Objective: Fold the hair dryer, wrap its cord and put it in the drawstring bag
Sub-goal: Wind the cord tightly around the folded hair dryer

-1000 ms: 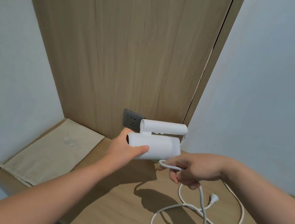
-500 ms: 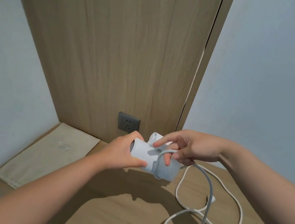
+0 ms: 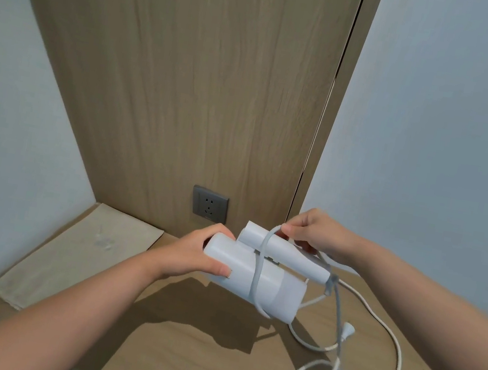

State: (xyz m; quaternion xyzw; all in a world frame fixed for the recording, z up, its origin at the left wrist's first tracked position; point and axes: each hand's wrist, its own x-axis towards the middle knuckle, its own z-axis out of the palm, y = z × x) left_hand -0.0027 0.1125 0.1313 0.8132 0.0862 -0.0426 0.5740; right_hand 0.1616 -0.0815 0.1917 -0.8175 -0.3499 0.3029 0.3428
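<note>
A white folded hair dryer (image 3: 265,280) is held above the wooden shelf, its handle lying against the barrel. My left hand (image 3: 203,255) grips the barrel's left end. My right hand (image 3: 312,233) pinches the white cord (image 3: 258,268) just behind the handle; one turn of cord runs across the handle and barrel. The rest of the cord hangs down and loops on the shelf, with its plug (image 3: 348,328) dangling at the right. A beige drawstring bag (image 3: 63,254) lies flat at the shelf's left end.
A wooden shelf (image 3: 191,357) fills the niche between pale walls, with its front edge near the bottom. A grey wall socket (image 3: 209,204) sits in the wooden back panel just behind my hands. Slack cord loops cover the shelf's right side.
My right hand lifted the cord from below the dryer, carried it over the body and now holds it behind the handle, so one turn lies around the dryer. The dryer tilted slightly.
</note>
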